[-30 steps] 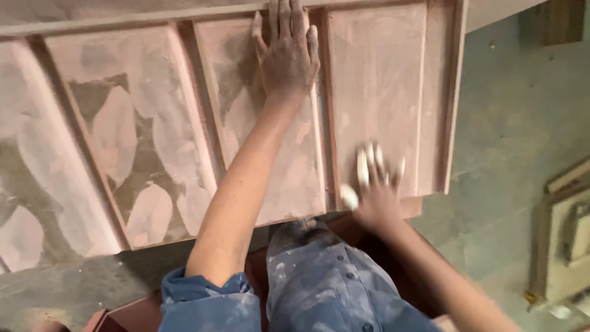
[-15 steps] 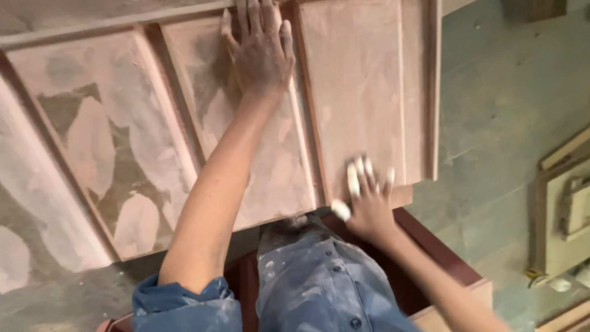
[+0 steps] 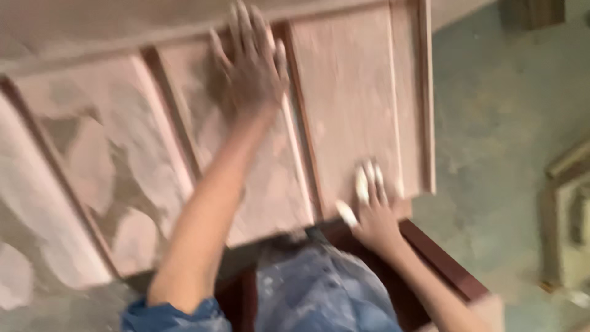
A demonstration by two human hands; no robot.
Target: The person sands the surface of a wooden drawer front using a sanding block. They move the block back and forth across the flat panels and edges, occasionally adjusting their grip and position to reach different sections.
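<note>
I see my left hand (image 3: pixel 252 71) pressed flat, fingers spread, on the big wooden panel door (image 3: pixel 344 104) lying across a dark red stand (image 3: pixel 442 258). My right hand (image 3: pixel 372 212), fingers together, rests at its near edge. I think it's stiff, heavy, dusty; best gripped by its edges.

No packages, labels, signs or screens anywhere in view here, neither on the panelled wooden board nor on the floor beside it.
</note>
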